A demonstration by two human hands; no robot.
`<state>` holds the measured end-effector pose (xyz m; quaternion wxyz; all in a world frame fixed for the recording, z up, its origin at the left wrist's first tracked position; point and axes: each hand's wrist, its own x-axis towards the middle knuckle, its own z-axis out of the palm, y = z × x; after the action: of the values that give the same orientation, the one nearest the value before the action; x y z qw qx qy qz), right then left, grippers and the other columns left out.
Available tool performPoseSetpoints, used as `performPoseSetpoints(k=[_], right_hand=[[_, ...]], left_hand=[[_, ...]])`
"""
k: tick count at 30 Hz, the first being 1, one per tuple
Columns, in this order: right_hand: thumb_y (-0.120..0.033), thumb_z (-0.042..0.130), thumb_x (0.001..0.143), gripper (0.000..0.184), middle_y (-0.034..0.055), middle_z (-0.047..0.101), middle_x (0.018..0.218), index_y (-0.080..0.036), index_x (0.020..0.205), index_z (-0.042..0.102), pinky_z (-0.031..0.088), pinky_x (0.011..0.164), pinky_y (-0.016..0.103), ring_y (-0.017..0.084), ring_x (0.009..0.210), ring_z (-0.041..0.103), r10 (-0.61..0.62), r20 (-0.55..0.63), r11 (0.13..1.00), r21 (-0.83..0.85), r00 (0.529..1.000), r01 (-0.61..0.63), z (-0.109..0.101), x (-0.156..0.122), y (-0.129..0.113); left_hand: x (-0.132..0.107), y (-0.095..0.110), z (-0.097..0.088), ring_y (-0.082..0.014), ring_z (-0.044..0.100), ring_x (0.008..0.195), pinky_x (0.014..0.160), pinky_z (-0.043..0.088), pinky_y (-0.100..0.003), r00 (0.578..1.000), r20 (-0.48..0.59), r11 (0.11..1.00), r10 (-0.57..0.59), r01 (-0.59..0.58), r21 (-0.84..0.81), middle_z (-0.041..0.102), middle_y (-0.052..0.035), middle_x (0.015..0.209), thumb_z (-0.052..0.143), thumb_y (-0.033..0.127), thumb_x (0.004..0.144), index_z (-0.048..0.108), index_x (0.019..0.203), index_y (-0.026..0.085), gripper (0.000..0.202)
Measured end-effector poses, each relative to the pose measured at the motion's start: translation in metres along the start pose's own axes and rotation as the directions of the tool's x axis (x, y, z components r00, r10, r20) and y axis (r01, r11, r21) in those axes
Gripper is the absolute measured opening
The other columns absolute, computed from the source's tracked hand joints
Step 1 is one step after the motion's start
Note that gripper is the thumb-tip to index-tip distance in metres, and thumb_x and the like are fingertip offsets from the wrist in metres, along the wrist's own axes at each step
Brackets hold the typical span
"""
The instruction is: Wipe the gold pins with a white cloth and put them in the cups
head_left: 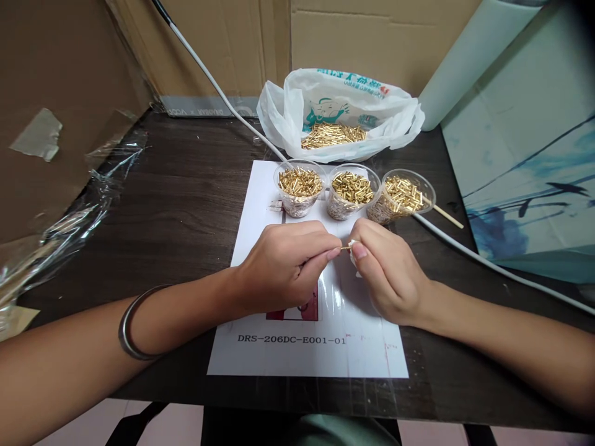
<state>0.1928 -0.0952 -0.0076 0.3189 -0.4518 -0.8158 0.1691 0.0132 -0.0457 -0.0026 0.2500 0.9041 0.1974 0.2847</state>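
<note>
Pinching gold pin (345, 248) in left hand (290, 263), white scrap (352, 254) in right hand (390, 269), mid-frame.
Likely light, stiff, slick; best held by the ends, though mostly hidden.

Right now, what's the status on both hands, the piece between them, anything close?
Left hand pinching thin golden pin. Right hand closed on white scrap at pin's other end. Three plastic cups of gold pieces just beyond.

Glossy metal pins (354, 188), plastic cups (341, 213)
</note>
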Motion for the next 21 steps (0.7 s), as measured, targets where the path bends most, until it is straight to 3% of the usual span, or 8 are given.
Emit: performPoseSetpoints(k=[17,21], right_hand=[[-0.021,0.026,0.092,0.025,0.0023,0.039,0.07,-0.016,0.07,0.037,0.029,0.062,0.029,0.012,0.064,0.034,0.04,0.06,0.999,0.033,0.997,-0.042,-0.0013,0.0017,0.006],[-0.024,0.033,0.091,0.022,0.0021,0.041,0.071,-0.015,0.072,0.041,0.03,0.061,0.028,0.011,0.065,0.036,0.055,0.019,0.995,0.085,0.998,-0.057,-0.0025,-0.0009,0.0063]], left_hand=[[0.0024,-0.0028,0.0,-0.0093,0.046,0.062,0.059,0.037,-0.023,0.999,-0.021,0.999,-0.026,0.027,0.037,0.054,-0.0012,0.064,0.045,0.017,0.085,0.063,0.075,0.013,0.021],[0.003,-0.0022,-0.0018,-0.0084,0.046,0.062,0.059,0.037,-0.022,0.998,-0.062,1.0,-0.02,0.019,-0.014,0.055,-0.001,0.066,0.047,0.016,0.084,0.062,0.078,0.013,0.017]])
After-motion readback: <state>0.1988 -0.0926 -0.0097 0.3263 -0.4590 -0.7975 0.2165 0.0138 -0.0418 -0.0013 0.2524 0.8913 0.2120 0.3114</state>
